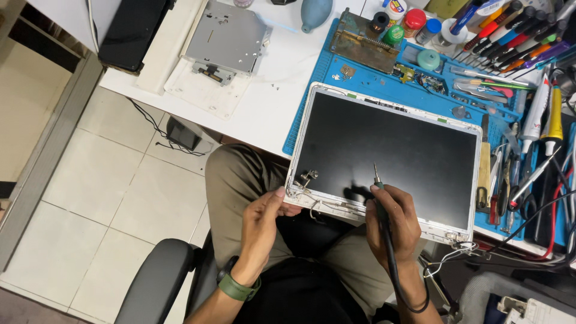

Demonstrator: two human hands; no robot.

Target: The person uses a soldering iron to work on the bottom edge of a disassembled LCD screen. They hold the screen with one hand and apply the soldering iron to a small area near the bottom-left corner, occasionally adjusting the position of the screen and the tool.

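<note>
Here, left hand (262, 223) gripping laptop screen panel (384, 157), right hand (393, 222) clasping screwdriver (378, 191).

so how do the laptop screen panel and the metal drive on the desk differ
The screen panel is large, with a black face in a white frame; the metal drive is smaller and bare grey. The panel lies on the blue mat with its near edge over the person's lap, and the left hand grips it; the drive sits on a white tray, untouched. Both lie flat.
</note>
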